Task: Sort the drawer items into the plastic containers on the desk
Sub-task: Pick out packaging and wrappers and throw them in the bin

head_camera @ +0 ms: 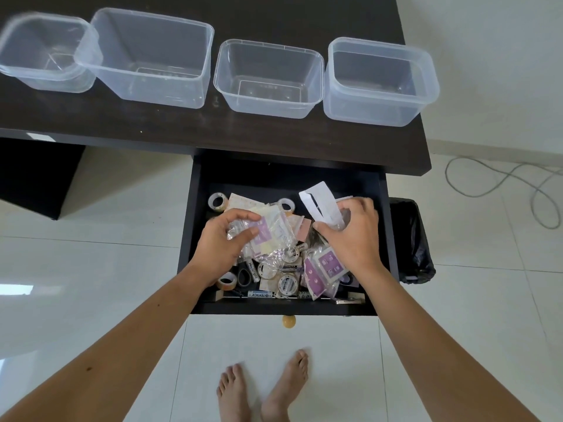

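Note:
The open dark drawer holds a jumble of tape rolls, clear plastic packets, purple-and-white sachets, scissors and a marker. My left hand curls around a clear packet with a purple label in the drawer's left half. My right hand grips a crinkled clear packet together with a white paper slip near the drawer's right side. Several clear plastic containers stand in a row on the dark desk, among them one at far left and one at far right.
A black-lined bin stands on the floor right of the drawer. A grey cable loops over the white tiles at right. My bare feet are below the drawer's round knob.

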A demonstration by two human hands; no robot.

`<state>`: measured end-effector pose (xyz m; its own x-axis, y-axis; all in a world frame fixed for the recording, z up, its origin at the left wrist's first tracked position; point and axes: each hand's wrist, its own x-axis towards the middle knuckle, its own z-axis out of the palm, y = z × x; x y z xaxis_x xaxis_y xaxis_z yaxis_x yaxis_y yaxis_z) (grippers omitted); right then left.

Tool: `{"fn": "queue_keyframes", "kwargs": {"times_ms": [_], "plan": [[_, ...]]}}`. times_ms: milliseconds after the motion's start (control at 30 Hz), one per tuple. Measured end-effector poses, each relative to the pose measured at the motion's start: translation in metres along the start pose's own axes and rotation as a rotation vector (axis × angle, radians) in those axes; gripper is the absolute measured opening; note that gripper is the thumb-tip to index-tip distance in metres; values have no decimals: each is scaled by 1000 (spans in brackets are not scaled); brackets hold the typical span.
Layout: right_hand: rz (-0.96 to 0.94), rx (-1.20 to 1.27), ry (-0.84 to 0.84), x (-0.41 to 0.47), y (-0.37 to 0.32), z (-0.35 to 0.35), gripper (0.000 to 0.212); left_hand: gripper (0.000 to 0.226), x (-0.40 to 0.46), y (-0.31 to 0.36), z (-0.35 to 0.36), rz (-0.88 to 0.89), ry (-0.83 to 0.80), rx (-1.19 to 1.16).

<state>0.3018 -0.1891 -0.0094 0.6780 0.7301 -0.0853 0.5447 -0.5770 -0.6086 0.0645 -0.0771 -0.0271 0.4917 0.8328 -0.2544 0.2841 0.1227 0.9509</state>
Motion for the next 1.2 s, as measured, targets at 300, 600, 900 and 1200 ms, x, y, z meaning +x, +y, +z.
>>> {"fn": "queue_keyframes", "kwargs": {"times_ms": [300,600,900,1200], "plan": [[-261,64,-284,-11,-20,-4,58,34,-3,10,4,-76,-29,-151],[-313,48,-358,-21,-28,2,57,39,1,-1,0,-35,-32,-73],[-137,-201,-397,-9,7,-42,75,40,0,3,0,32,15,-92],[-160,-241,-370,-6,14,-31,60,24,3,0,-2,-14,106,-86]]}}
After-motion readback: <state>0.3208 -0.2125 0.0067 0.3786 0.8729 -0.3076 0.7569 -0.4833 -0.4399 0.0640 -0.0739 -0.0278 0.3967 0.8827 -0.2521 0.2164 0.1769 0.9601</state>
